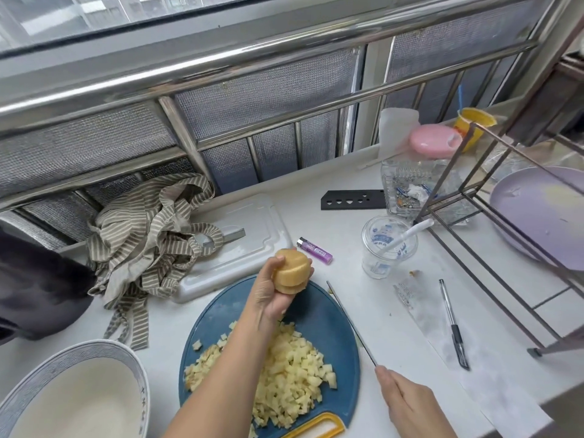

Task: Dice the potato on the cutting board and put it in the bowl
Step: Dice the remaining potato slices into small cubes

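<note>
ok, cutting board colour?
The cutting board is dark blue, with a yellow handle at its near edge; head view.

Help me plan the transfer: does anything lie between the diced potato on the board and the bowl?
Nothing visible does: only a bare strip of counter separates the cutting board, holding the diced potato, from the bowl. A striped cloth strap ends just behind that strip, and the left forearm crosses over the pile.

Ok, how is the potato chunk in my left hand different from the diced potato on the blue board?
The potato chunk is one large rounded piece; the diced potato is many small cubes. The potato chunk is held up in the left hand, above the blue board; the diced potato lies heaped on it. Both are yellowish, and neither is in the bowl.
</note>
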